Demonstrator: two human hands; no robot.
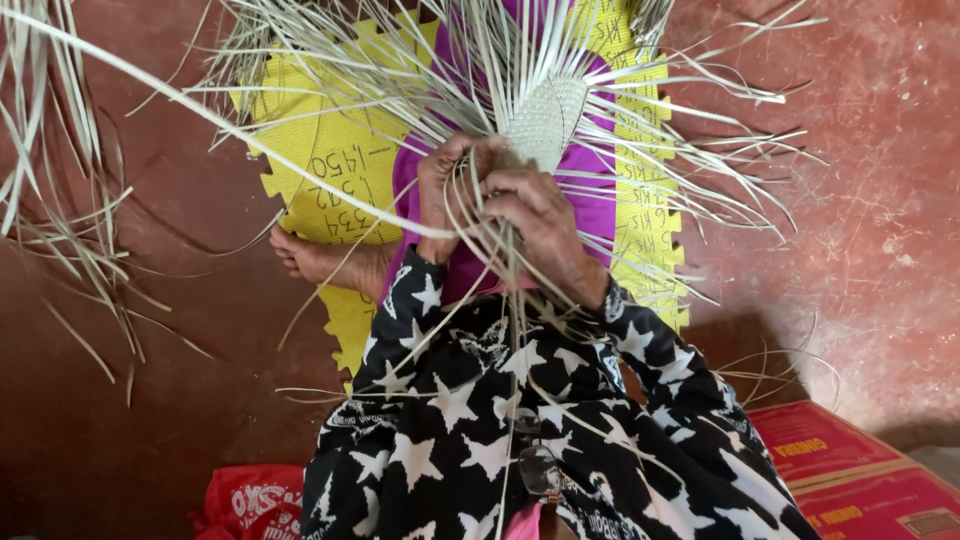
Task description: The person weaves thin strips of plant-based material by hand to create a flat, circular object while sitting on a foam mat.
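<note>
Fingers (pixel 455 190) of the left hand (pixel 445 200) and right hand (pixel 535 215) close around pale strips at the base of a small woven piece (pixel 545 120), held above the lap. Loose strips (pixel 700 170) fan over a yellow mat (pixel 330 170); a slackened pinch could loosen the weave.

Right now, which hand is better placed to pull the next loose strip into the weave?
Probably the right hand: it sits just under the woven patch. The left hand is bunched around loose strips.
</note>
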